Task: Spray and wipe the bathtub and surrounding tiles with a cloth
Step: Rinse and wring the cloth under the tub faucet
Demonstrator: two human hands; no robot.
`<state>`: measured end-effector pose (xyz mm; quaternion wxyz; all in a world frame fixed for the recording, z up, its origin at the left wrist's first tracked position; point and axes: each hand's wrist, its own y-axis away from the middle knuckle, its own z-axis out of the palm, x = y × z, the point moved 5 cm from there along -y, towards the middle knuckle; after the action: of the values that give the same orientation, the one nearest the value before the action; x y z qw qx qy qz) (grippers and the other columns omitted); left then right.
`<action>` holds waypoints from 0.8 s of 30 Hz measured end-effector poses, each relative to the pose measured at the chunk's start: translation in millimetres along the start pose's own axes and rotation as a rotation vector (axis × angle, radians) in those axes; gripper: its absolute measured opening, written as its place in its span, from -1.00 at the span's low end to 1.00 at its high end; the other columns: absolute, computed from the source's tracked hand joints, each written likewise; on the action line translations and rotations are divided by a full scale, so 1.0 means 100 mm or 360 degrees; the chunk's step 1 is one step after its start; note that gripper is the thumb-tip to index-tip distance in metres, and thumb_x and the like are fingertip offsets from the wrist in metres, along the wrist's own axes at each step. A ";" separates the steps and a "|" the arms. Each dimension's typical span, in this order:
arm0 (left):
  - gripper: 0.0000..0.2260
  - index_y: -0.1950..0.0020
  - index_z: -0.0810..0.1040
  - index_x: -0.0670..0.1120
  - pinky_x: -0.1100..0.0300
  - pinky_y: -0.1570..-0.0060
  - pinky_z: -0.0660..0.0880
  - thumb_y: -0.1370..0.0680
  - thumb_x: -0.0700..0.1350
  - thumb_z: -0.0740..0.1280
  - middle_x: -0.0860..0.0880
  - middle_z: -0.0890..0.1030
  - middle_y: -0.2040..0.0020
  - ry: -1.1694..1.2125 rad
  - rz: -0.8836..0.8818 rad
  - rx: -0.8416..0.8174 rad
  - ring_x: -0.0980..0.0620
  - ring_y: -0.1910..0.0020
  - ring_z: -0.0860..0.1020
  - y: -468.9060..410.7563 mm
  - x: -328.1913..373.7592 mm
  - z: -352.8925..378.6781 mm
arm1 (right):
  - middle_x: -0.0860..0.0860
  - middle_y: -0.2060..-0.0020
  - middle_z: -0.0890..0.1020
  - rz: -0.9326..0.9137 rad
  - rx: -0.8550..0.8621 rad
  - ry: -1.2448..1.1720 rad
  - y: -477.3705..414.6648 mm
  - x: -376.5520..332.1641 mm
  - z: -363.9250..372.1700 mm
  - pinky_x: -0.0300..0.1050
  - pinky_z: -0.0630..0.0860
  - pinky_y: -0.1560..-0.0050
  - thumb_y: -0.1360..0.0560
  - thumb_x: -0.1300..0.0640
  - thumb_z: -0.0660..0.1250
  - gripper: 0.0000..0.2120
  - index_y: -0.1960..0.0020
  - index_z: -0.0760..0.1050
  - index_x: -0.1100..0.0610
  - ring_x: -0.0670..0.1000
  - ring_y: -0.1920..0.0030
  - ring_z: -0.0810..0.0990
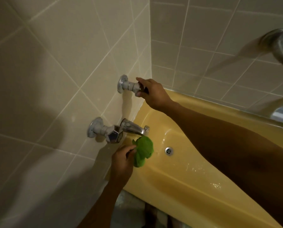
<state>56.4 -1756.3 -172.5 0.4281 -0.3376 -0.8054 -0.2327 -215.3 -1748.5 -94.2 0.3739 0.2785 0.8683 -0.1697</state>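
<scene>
Walls: pale cream tiles point(55, 46) with light grout meet in a corner above the tub's head end.
Bathtub: the yellow bathtub point(178, 183) has its long axis running from the tap wall towards the lower right of the view; its head end butts against the tiles.
Drain: a round chrome drain point(169, 150) sits in the tub floor near the head end, with water droplets point(193, 168) shining beside it.
Taps: an upper tap point(129, 85) and a lower tap point(108, 134) stick out of the wall, with a chrome spout point(134, 129) pointing over the tub between them.
Right hand: the right hand point(154, 94) reaches across the tub and grips the upper tap's handle, fingers curled round it.
Left hand: the left hand point(122, 162) pinches a bunched green cloth point(144, 150) over the near rim.
Cloth: it hangs crumpled just under the spout's tip, its long axis roughly up and down in the view, upper end nearest the spout, lower end at the rim.
Far right: a curved chrome fitting point(279, 45) is fixed to the side wall.
</scene>
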 end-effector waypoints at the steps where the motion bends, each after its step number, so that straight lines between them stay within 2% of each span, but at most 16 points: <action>1: -0.84 -0.13 0.66 -0.01 0.48 0.05 0.46 -0.61 -0.11 0.32 0.10 0.66 0.02 0.0030 -0.0016 0.0014 0.26 -0.01 0.60 0.01 -0.02 0.01 | 0.12 -0.34 0.55 0.0073 -0.0006 -0.0062 0.00 0.04 0.01 -0.17 0.43 -0.22 -0.61 0.05 0.36 -0.46 -0.55 0.33 0.07 0.08 -0.25 0.54; 3: -0.86 -0.13 0.67 -0.02 0.46 0.04 0.49 -0.62 -0.12 0.34 0.12 0.68 0.02 0.0094 -0.0056 0.0054 0.24 0.00 0.62 0.01 -0.05 0.02 | 0.12 -0.28 0.61 0.0208 -0.0005 -0.0251 -0.01 0.11 0.04 -0.04 0.57 -0.23 -0.64 -0.04 0.30 -0.50 -0.53 0.36 0.10 0.08 -0.17 0.63; 6: -0.83 -0.15 0.67 -0.04 0.45 0.03 0.51 -0.63 -0.23 0.35 0.14 0.68 0.00 0.0127 -0.0099 0.0106 0.28 0.00 0.63 -0.01 -0.07 0.01 | 0.18 -0.03 0.69 0.0514 -0.0054 -0.0813 -0.01 0.15 0.11 0.15 0.66 -0.09 -0.68 -0.09 0.20 -0.56 -0.36 0.52 0.21 0.15 0.09 0.73; 9: -0.81 -0.18 0.63 -0.01 0.47 0.01 0.50 -0.63 -0.23 0.35 0.17 0.65 -0.02 0.0104 -0.0105 0.0127 0.34 -0.03 0.60 -0.04 -0.04 0.00 | 0.27 0.06 0.69 0.0764 -0.0084 -0.1190 0.02 0.14 0.18 0.18 0.67 -0.06 -0.70 -0.15 0.10 -0.48 -0.17 0.56 0.29 0.25 0.12 0.73; 10: -0.80 -0.19 0.62 0.01 0.47 0.01 0.50 -0.63 -0.23 0.35 0.17 0.65 -0.02 0.0102 -0.0108 0.0130 0.34 -0.04 0.60 -0.05 -0.02 0.01 | 0.28 0.02 0.68 0.0764 -0.0090 -0.1176 0.02 0.14 0.20 0.16 0.67 -0.05 -0.70 -0.18 0.08 -0.46 -0.20 0.55 0.28 0.25 0.11 0.72; 12: -0.80 -0.18 0.63 0.02 0.49 0.01 0.49 -0.63 -0.22 0.36 0.15 0.64 -0.04 0.0111 -0.0132 0.0127 0.34 -0.05 0.60 -0.06 0.00 0.02 | 0.23 -0.19 0.62 0.0648 -0.0067 -0.0947 0.04 0.15 0.21 0.10 0.67 -0.06 -0.67 -0.23 0.10 -0.45 -0.42 0.43 0.18 0.17 0.00 0.70; 14: -0.81 -0.19 0.66 -0.03 0.47 0.00 0.49 -0.62 -0.23 0.37 0.09 0.66 -0.06 0.0109 -0.0171 0.0123 0.28 -0.05 0.61 -0.06 0.00 0.06 | 0.13 -0.39 0.49 0.0377 0.0052 -0.0655 0.07 0.15 0.18 0.01 0.62 -0.16 -0.61 -0.20 0.28 -0.39 -0.56 0.26 0.02 0.08 -0.19 0.61; 17: -0.80 -0.21 0.67 -0.06 0.46 0.02 0.49 -0.62 -0.22 0.37 0.08 0.65 -0.07 0.0097 -0.0190 0.0087 0.22 -0.08 0.60 -0.04 0.03 0.10 | 0.07 -0.30 0.48 -0.0009 0.0174 -0.0326 0.10 0.10 0.15 -0.07 0.60 -0.18 -0.49 0.06 0.51 -0.35 -0.53 0.35 -0.02 0.01 -0.16 0.56; 19: -0.80 -0.20 0.66 -0.04 0.50 0.01 0.49 -0.62 -0.22 0.37 0.10 0.65 -0.04 0.0116 -0.0181 0.0075 0.27 -0.06 0.60 -0.02 0.06 0.12 | 0.08 -0.23 0.57 0.0067 0.0204 -0.0299 0.08 0.13 0.14 -0.04 0.58 -0.19 -0.52 0.09 0.48 -0.43 -0.49 0.41 0.00 0.03 -0.12 0.59; 21: -0.81 -0.19 0.66 -0.04 0.50 0.02 0.49 -0.62 -0.24 0.36 0.15 0.65 -0.02 0.0123 -0.0174 0.0081 0.33 -0.04 0.60 0.01 0.08 0.13 | 0.08 -0.12 0.67 0.0335 0.0138 -0.0513 0.05 0.18 0.16 0.01 0.61 -0.16 -0.60 -0.02 0.37 -0.55 -0.44 0.47 0.07 0.04 -0.02 0.68; 24: -0.81 -0.20 0.66 -0.08 0.46 0.01 0.51 -0.62 -0.24 0.35 0.12 0.66 -0.03 0.0138 -0.0162 0.0084 0.31 -0.04 0.61 0.03 0.08 0.13 | 0.15 0.14 0.72 0.0651 -0.0037 -0.0872 0.02 0.19 0.16 0.16 0.68 -0.04 -0.65 -0.16 0.24 -0.54 -0.16 0.58 0.25 0.10 0.20 0.74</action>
<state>48.7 -1743.1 -172.0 0.4588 -0.2743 -0.8081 -0.2473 -215.5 -1747.9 -118.7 0.6226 0.3867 0.6636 -0.1498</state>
